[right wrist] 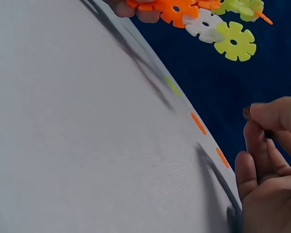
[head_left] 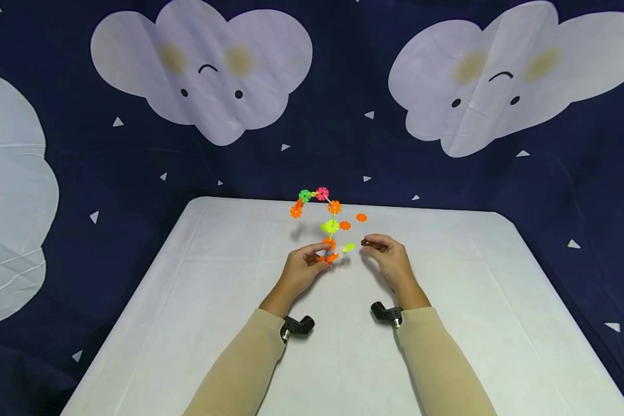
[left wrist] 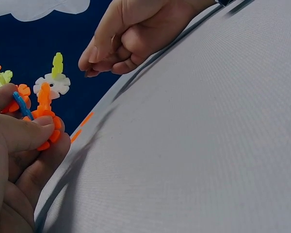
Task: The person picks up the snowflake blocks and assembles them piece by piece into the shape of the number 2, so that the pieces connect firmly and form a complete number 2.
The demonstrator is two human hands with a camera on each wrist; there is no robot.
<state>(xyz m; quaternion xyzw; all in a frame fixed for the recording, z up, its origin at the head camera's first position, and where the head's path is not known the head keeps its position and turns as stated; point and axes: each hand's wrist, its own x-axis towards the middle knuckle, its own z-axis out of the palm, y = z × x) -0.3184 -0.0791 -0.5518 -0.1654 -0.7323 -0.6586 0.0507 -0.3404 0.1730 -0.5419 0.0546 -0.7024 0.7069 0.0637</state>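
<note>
My left hand [head_left: 297,273] pinches the lower end of a chain of interlocking flower-shaped plastic discs [head_left: 334,207], by orange discs [left wrist: 44,127] and a blue disc [left wrist: 22,106]. The chain rises and bends left at its top through orange, yellow-green, pink and green discs. A white disc [right wrist: 203,25] with a yellow disc [right wrist: 235,41] on it juts from the lower end toward my right hand. My right hand [head_left: 392,260] pinches a small dark brown piece [head_left: 364,242], apart from the chain; the fingers hide most of it.
Two loose orange discs, one nearer [head_left: 345,225] and one farther right [head_left: 361,217], lie on the white table [head_left: 229,323] beyond my hands. A yellow-green piece [right wrist: 173,86] lies there too. Behind the table hangs a dark blue cloth [head_left: 343,115] with clouds.
</note>
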